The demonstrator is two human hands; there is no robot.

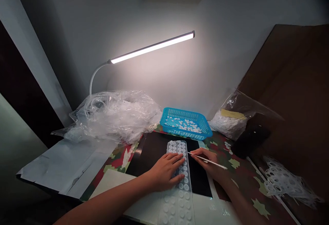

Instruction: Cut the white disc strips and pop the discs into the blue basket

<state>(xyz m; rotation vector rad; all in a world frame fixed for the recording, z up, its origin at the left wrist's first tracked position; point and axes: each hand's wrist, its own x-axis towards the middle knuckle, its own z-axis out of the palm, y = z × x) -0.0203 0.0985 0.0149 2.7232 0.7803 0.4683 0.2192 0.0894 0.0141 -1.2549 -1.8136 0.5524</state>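
Note:
A long translucent strip of round dots [180, 149] lies on a black mat [151, 153] in front of me. My left hand [166, 172] rests flat on the strip, fingers stretched out, pressing it down. My right hand [209, 161] is closed in a pinch on a thin white stick [208, 161], whose tip points at the strip's right edge. More of the strip [178, 208] runs toward me over a white sheet.
A blue basket [186, 123] with small white discs stands behind the mat. Crumpled clear plastic [113, 115] lies at the left, a bag of white pieces [228, 122] at the right. White punched-out scrap [285, 180] lies far right. A lit desk lamp [151, 48] hangs overhead.

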